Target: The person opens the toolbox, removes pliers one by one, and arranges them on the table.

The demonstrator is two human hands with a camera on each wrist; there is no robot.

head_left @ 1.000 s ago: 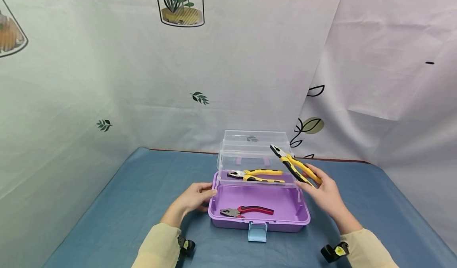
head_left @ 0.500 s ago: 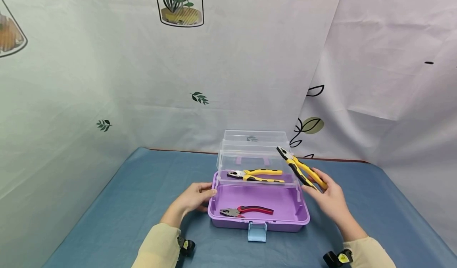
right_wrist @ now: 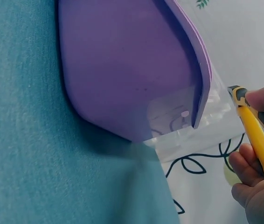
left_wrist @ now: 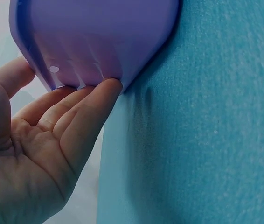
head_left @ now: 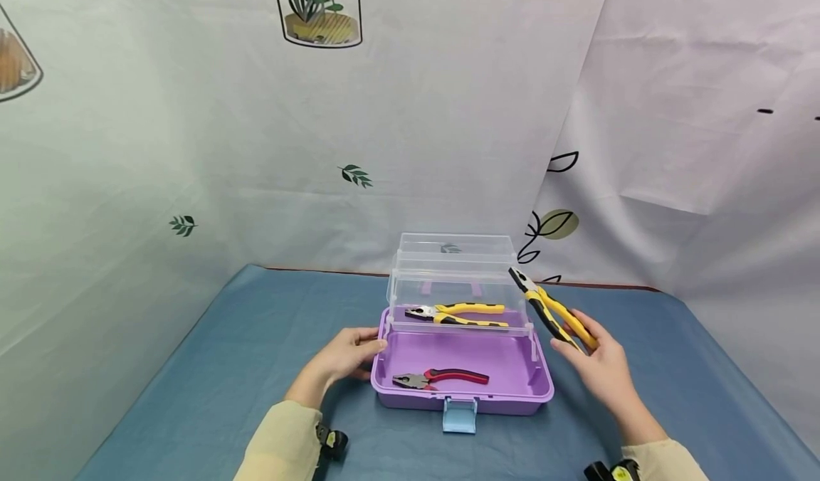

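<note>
In the head view, an open purple toolbox has combination pliers with red-and-black handles lying in its lower compartment. Yellow-and-black pliers lie at the back, seen through the clear plastic. My left hand holds the box's left side; in the left wrist view the thumb reaches over the rim and the fingertips press the outer wall. Right of the box, my right hand grips a second yellow-and-black pair of pliers by the handles, raised, jaws pointing up and left.
The toolbox's clear lid stands raised at the back, and its light blue latch hangs down in front. Blue cloth covers the table. Pale printed curtains close off the back and both sides.
My right hand has moved right and slightly down with the pliers, away from above the toolbox's right side. My left hand and the toolbox keep their places; the head view shifts slightly.
</note>
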